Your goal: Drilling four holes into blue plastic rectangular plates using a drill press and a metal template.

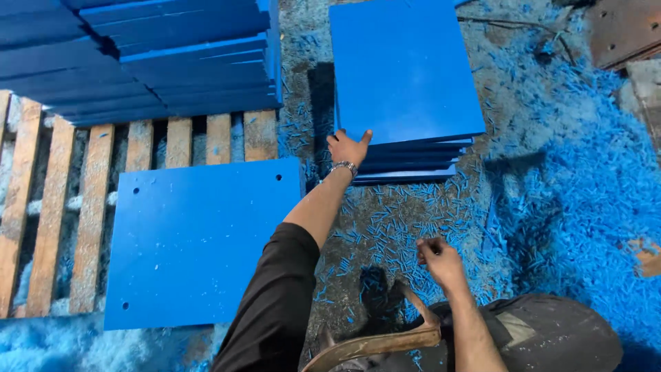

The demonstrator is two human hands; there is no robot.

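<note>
Two hands: both bare, well apart.
Left hand (348,147): stretched forward, fingers spread on the near corner of the stack of blue sheets (405,76) — on the shavings-strewn floor (564,172).
Right hand (439,260): curled shut above the shavings — contents impossible to tell.
Drilled blue sheet (196,241): flat on wooden pallet (51,207), left.

Pretty messy floor (385,227), dark and gritty, buried under loads of little blue plastic shavings (585,172), heaped thickest on the right. Had a wooden pallet (62,200) on the left, pale worn slats with fluff and chips caught in the gaps. Showed a rusty brown metal plate (623,27) up in the top right corner, with a thin dark cable (523,24) trailing over the shavings beside it. Lit flat and even, with soft shadows only.
</note>
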